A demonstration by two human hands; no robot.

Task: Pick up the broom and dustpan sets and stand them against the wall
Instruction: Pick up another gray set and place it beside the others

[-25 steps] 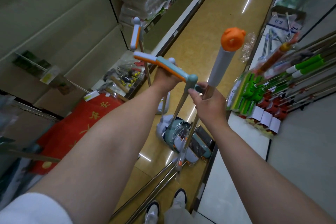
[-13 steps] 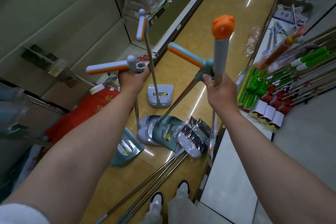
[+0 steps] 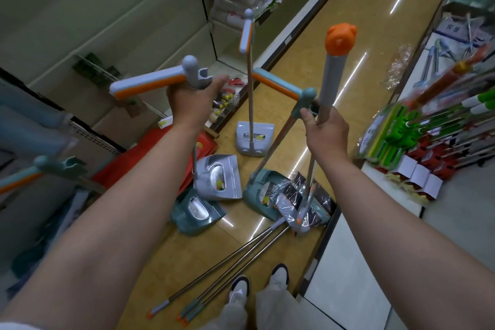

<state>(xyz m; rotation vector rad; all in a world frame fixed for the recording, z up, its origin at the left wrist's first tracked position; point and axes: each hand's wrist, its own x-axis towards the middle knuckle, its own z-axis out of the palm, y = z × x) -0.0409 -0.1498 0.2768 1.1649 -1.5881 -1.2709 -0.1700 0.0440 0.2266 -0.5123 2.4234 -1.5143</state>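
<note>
The glossy yellow-brown floor (image 3: 308, 43) runs between pale metal shelves (image 3: 107, 21). On it a grey plastic dustpan (image 3: 253, 139) stands upright alone near the left shelf. A teal dustpan (image 3: 197, 210) rests lower down, and three loose metal broom poles (image 3: 227, 270) lie beside the person's shoes (image 3: 239, 292). The left hand (image 3: 191, 100) is wrapped around the pole of a second grey dustpan (image 3: 217, 182), just under its grey-and-orange handle. The right hand (image 3: 325, 132) grips together the poles of the orange-capped grey broom (image 3: 329, 75) and another teal dustpan (image 3: 263, 193).
</note>
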